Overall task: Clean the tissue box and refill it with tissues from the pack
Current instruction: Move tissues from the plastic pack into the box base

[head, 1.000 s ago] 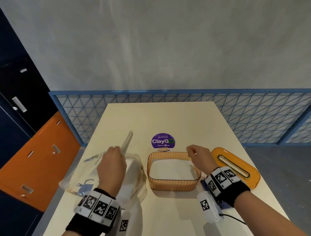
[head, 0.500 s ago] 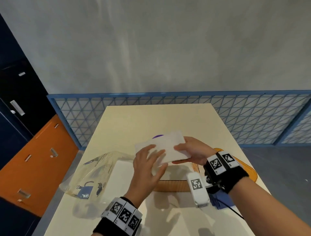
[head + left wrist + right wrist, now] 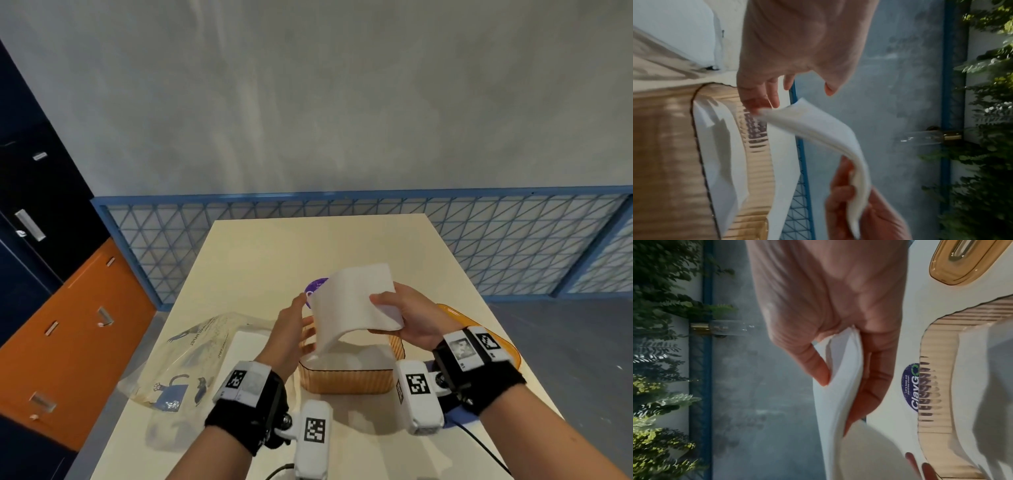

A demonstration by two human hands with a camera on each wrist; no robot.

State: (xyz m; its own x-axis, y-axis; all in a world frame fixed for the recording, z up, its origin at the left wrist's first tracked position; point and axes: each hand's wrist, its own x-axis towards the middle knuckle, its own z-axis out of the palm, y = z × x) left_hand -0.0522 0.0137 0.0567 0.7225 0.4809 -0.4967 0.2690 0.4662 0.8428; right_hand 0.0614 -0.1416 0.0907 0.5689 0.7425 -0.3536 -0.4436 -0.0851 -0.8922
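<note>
A bent stack of white tissues [image 3: 352,305] hangs over the open orange ribbed tissue box [image 3: 346,382], its lower left corner dipping inside. My right hand [image 3: 387,305] pinches the stack's right end, thumb on top and fingers beneath; the right wrist view shows the same right hand [image 3: 838,386] on the tissues [image 3: 842,369]. My left hand [image 3: 301,315] is at the stack's left edge with loose, straight fingers; in the left wrist view a fingertip [image 3: 760,107] touches the tissues [image 3: 818,129]. The clear tissue pack [image 3: 191,359] lies on the left.
The box's orange lid [image 3: 507,349] lies to the right, partly behind my right wrist. A round purple sticker [image 3: 317,286] is on the table beyond the box. A blue cloth [image 3: 459,416] shows under my right wrist. A blue lattice railing [image 3: 513,246] runs behind the table.
My left hand lifted the stack from the pack and brought it over the box, where my right hand took its right end. It now bends down toward the box, my left hand only touching.
</note>
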